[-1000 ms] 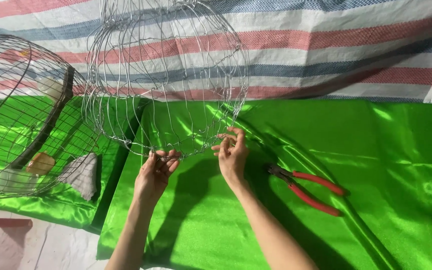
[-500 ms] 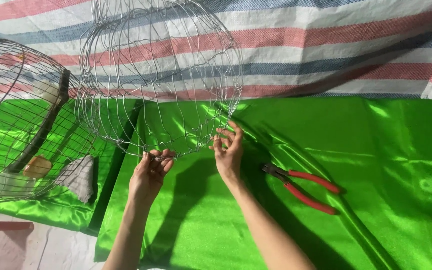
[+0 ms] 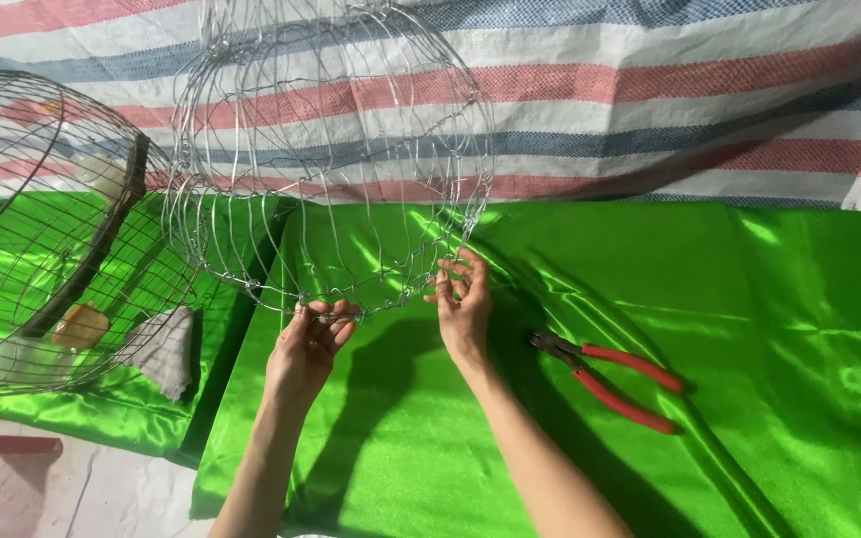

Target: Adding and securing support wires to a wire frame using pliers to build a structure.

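Wire makes up the big round cage [image 3: 331, 149] that stands up on its edge at the back of the surface [image 3: 769, 329], which has a shiny green cloth on it. The cage tips up tall, so its bottom rim comes down right where the hands can get at it. That looks like why it is held this way: the low edge is close and easy to reach.

The left hand [image 3: 309, 344] is under the bottom rim. Its fingers are curled up and pinch the thin wire there, so it is nearly closed on the wire. The right hand [image 3: 462, 299] is a bit higher, at the right side of the rim. Its fingers are bent and half open, and the tips touch and hook the wire.

Red pliers [image 3: 615, 379] lie flat on the green cloth, near the right hand but not touching it, easy to grab. A second round cage of dark wire [image 3: 42, 229] lies on its side at the left, well apart from the hands. A grey rag [image 3: 166, 349] lies beside it. A striped sheet [image 3: 670, 90] hangs behind everything
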